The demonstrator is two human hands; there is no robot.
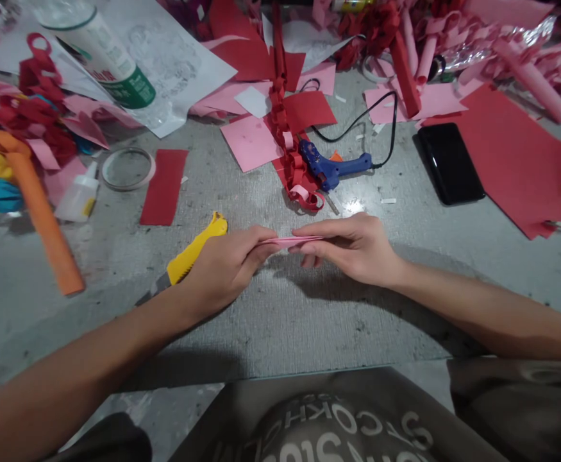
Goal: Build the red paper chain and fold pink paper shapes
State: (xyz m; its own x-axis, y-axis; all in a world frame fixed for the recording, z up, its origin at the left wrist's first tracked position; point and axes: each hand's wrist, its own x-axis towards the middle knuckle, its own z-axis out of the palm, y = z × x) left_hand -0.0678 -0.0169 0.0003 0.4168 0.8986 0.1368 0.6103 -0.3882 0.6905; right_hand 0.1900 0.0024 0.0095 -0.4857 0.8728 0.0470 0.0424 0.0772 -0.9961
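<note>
A thin folded piece of pink paper (290, 241) is stretched level between my two hands, just above the near part of the table. My left hand (229, 260) pinches its left end between thumb and fingers. At the right end, my right hand (352, 247) grips the paper the same way, its lower fingers curled beneath. A yellow utility knife (196, 249) lies beside my left hand, partly covered by it. Beyond my hands are a blue glue gun (335, 168) and a red-and-pink paper chain (293, 154).
A red paper strip (163, 187), a tape roll (129, 169), a small glue bottle (79, 192) and an orange paper roll (44, 221) lie left. A black phone (451, 163) rests by red sheets (525, 151) on the right. A white-green bottle (100, 54) stands far left.
</note>
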